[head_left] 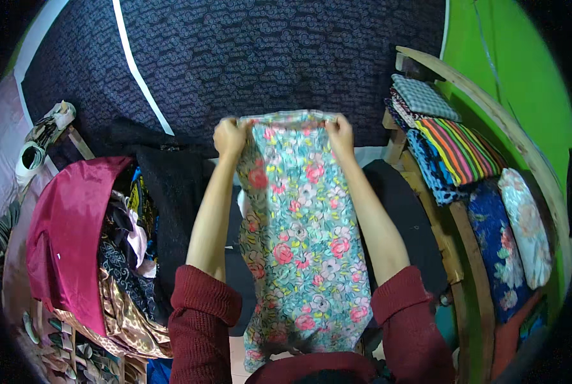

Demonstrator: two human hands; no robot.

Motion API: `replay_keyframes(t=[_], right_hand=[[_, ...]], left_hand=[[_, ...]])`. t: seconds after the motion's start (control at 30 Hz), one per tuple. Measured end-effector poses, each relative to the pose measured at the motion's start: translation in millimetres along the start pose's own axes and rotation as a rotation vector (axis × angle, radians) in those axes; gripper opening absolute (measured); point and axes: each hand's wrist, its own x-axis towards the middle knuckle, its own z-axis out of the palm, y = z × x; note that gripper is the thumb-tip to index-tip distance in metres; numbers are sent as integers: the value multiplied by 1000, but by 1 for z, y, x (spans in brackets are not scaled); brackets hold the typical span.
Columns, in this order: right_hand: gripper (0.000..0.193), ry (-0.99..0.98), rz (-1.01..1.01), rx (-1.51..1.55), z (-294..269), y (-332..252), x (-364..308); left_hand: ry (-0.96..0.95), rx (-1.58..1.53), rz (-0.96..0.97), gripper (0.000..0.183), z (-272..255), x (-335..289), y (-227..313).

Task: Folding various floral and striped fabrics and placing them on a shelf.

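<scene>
Between my two hands hangs a floral cloth [305, 237], green-blue with pink and white flowers and yellow leaves. My left hand [230, 139] is closed on its upper left corner. The upper right corner is gripped by my right hand [340, 137]. The top edge is stretched nearly straight from hand to hand and looks slightly blurred. Below, the cloth falls toward my body, its lower edge uneven. Both forearms reach forward from rolled-up dark red sleeves.
Draped fabrics, including a shiny magenta cloth [75, 230] and a black one [171, 192], hang at left. Folded cloths, such as a striped one [462, 150], lie on a wooden rack [484, 96] at right. Ahead is a dark patterned sheet [286, 57] with a white strip.
</scene>
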Motion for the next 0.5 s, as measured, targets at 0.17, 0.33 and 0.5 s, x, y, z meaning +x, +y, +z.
replay_keyframes(t=[0.17,0.33,0.5], right_hand=[[6,-146,250,-101,8,82,-59],[14,-222,-46,-396,-13,119,-98],[54,-601,12,-737,2,108,-114]], left_hand=[[-330,-157,-258,50,97,-24,-79],[-242,-235,-120,34,149,-78,-77],[-245,-244,-107,32,149,-85,-85]])
